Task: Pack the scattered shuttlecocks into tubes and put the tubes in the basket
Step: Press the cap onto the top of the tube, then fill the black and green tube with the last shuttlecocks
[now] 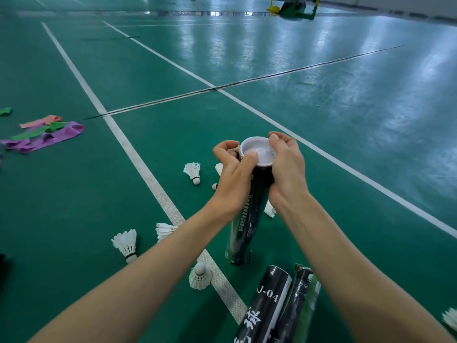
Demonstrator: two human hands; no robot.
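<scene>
Setting: indoor badminton court, green floor (321,120) with white lines (81,80); glare on the far half.

Task object: one black tube (243,226) stands upright on the floor, base just beside a line, leaning slightly. A white cap (258,151) sits in its top end.

Left grip (235,177): fingers curled round the tube just under the rim, thumb on the near edge of the cap. Right grip (288,167): palm against the tube's right side, fingertips hooked over the far edge of the cap. Both narrow and holding; neither free.

Around the tube: loose shuttlecocks on the floor, one beyond the left grip (193,172), three near the left forearm (126,243) (164,230) (200,277), one by the right wrist (269,210), one at the right edge (450,318). Two more tubes (267,305) (294,305) lie side by side near the bottom. Coloured bands (44,134) lie well apart at left. No basket in view.

Step (judged): working the cap at the tube mouth. Cannot tell whether it is being seated or prised off; tube contents hidden.

Next (judged): if closing, press evenly round the rim while the left grip steadies the tube, then lay it with the others. If opening, lift the cap clear and feed shuttlecocks in cork first. Most of the task looks undone, given the loose shuttlecocks.
</scene>
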